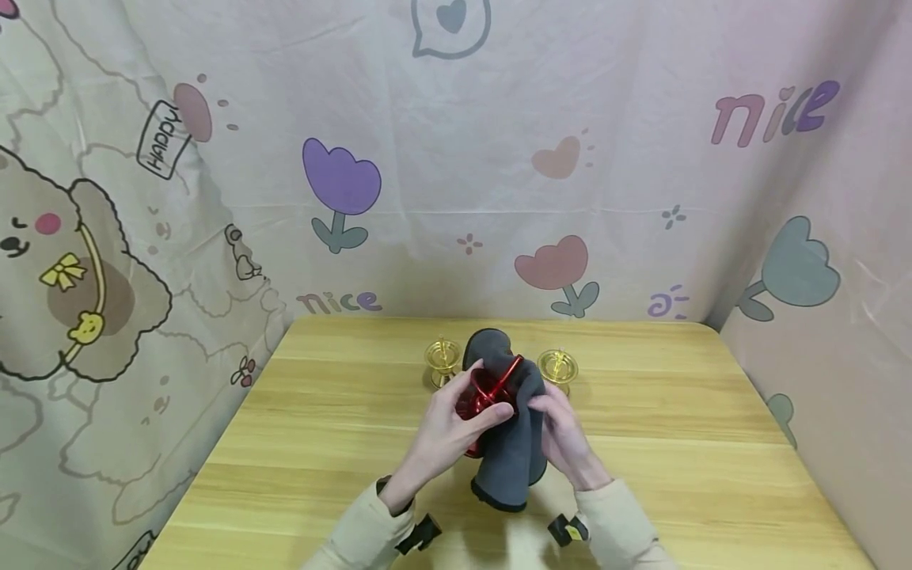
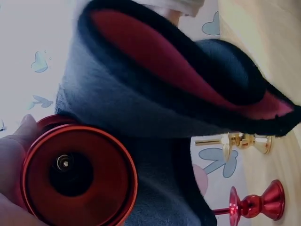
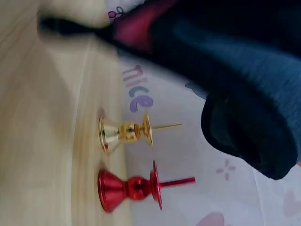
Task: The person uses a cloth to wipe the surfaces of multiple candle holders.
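Observation:
My left hand [image 1: 450, 426] grips a red metal candle holder [image 1: 479, 402], tilted, its thin spike pointing up to the right. The left wrist view looks into its hollow round base [image 2: 109, 157]. A dark grey cloth [image 1: 509, 459] with black edging hangs over and beside the holder; its reddish-pink reverse side [image 2: 141, 44] shows in the left wrist view. On the cloth's right side, my right hand [image 1: 564, 434] pinches a fold near the holder. Part of the right hand's fingers is hidden by the cloth.
On the wooden table [image 1: 342, 412], gold candle holders stand behind my hands, one to the left [image 1: 443, 358] and another to the right [image 1: 558, 366]. Another red candle holder [image 3: 136, 188] stands upright between them, hidden by the cloth in the head view. A printed curtain [image 1: 456, 182] hangs behind.

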Demonstrator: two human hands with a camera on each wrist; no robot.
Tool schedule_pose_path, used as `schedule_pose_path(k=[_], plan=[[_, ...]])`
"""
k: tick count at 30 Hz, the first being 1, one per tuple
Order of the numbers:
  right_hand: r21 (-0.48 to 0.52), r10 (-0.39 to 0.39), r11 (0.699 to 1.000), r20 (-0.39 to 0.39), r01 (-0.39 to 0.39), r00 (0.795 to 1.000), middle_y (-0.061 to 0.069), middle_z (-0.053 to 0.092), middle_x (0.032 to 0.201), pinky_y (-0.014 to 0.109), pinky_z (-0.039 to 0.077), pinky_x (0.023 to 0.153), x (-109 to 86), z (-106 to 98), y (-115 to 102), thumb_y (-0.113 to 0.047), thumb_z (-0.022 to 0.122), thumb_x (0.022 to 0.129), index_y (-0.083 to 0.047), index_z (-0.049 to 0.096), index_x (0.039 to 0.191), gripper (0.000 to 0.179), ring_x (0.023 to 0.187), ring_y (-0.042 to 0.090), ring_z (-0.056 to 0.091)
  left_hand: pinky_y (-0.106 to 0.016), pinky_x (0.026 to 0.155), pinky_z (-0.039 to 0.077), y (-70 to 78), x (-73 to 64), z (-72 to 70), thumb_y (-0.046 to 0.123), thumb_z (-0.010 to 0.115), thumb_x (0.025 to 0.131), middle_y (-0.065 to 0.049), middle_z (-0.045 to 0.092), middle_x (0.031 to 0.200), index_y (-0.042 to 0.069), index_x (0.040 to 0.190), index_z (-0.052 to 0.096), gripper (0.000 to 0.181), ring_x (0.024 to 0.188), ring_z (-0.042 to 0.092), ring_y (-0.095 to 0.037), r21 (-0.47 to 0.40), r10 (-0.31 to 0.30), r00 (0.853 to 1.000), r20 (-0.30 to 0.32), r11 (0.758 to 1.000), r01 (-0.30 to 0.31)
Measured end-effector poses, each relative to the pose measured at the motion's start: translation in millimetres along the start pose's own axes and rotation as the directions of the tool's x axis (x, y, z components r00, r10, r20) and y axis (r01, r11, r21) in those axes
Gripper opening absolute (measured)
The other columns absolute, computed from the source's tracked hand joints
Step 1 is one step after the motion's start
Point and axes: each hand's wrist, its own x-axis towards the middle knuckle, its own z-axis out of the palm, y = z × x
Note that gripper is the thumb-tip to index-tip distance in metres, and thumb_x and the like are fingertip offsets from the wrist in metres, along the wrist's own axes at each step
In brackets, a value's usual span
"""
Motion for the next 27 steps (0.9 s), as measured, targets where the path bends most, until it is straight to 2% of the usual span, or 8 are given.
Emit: schedule_pose_path(k=[3,5,7,11,13,18,22,27], plan=[[-0.141,0.025,0.99,0.035,-0.02,0.999,-0.003,0.07,0.115,0.024,0.058,0.089,-0.2,-8,-4,0.003,0.034,0.104,-0.013,0.064,0.127,0.042,0.104,0.007,0.068,-0.023,0.072,0.056,-2.7,0.4,-1.1,0.026,0.079,0.088,-0.01,0.072,0.111,0.012,0.141,0.057,0.059,0.08,0.064,-0.007,-0.001,0.025,0.999,0.031,1.0,-0.025],[-0.231,0.037,0.973,0.084,-0.017,0.996,-0.005,0.068,0.119,0.023,0.058,0.089,0.5,-16,-7,0.0,0.041,0.104,-0.015,0.064,0.129,0.037,0.106,0.006,0.067,-0.023,0.07,0.056,-4.4,1.0,-2.3,0.028,0.078,0.089,-0.01,0.072,0.109,0.012,0.139,0.06,0.056,0.079,0.063,-0.007,-0.001,0.049,0.997,0.06,0.999,-0.049],[-0.342,0.046,0.94,0.115,-0.004,0.992,-0.007,0.066,0.124,0.021,0.054,0.095,1.8,-23,-10,-0.006,0.049,0.104,-0.017,0.065,0.129,0.032,0.112,0.004,0.063,-0.024,0.069,0.056,-6.0,1.7,-3.7,0.031,0.078,0.089,-0.01,0.071,0.107,0.012,0.136,0.062,0.053,0.078,0.062,-0.007,0.0,0.073,0.992,0.101,0.997,-0.073],[-0.514,0.048,0.857,0.145,0.034,0.988,-0.008,0.056,0.137,0.024,0.037,0.112,6.2,-30,-14,-0.017,0.062,0.099,-0.02,0.07,0.125,0.027,0.129,0.008,0.048,-0.023,0.068,0.056,-9.4,2.6,-5.9,0.036,0.076,0.089,-0.011,0.068,0.105,0.011,0.127,0.066,0.046,0.078,0.062,-0.005,-0.005,0.092,0.981,0.17,0.996,-0.093],[-0.55,0.039,0.834,0.148,0.049,0.988,-0.005,0.053,0.139,0.027,0.03,0.114,7.8,-33,-14,-0.019,0.067,0.096,-0.019,0.072,0.119,0.024,0.132,0.012,0.043,-0.022,0.066,0.055,-10.9,3.5,-6.3,0.037,0.076,0.089,-0.01,0.066,0.1,0.01,0.122,0.067,0.043,0.077,0.061,-0.004,0.002,0.091,0.978,0.189,0.996,-0.094],[-0.58,-0.01,0.808,0.163,0.104,0.987,0.001,0.057,0.124,0.029,0.034,0.107,12.8,-36,-11,-0.01,0.072,0.089,-0.014,0.075,0.104,0.016,0.119,0.016,0.048,-0.02,0.061,0.05,-12.9,4.4,-7.2,0.041,0.076,0.089,-0.004,0.06,0.088,0.009,0.11,0.067,0.039,0.072,0.057,-0.003,0.019,0.094,0.972,0.214,0.995,-0.1],[-0.611,-0.023,0.783,0.153,0.113,0.988,0.003,0.057,0.116,0.026,0.04,0.101,17.2,-33,-11,-0.002,0.075,0.085,-0.008,0.074,0.104,0.02,0.111,0.015,0.052,-0.019,0.06,0.047,-15.3,4.4,-6.1,0.036,0.077,0.089,-0.003,0.059,0.087,0.01,0.109,0.067,0.034,0.071,0.056,-0.002,0.02,0.104,0.968,0.227,0.994,-0.112],[-0.668,-0.051,0.729,0.166,0.15,0.985,0.002,0.058,0.109,0.023,0.045,0.095,18.9,-30,-12,0.007,0.076,0.081,-0.001,0.072,0.103,0.024,0.104,0.013,0.055,-0.019,0.06,0.047,-17.9,4.2,-4.6,0.025,0.079,0.088,-0.005,0.062,0.086,0.009,0.108,0.068,0.028,0.071,0.057,-0.001,0.016,0.117,0.967,0.226,0.992,-0.124]])
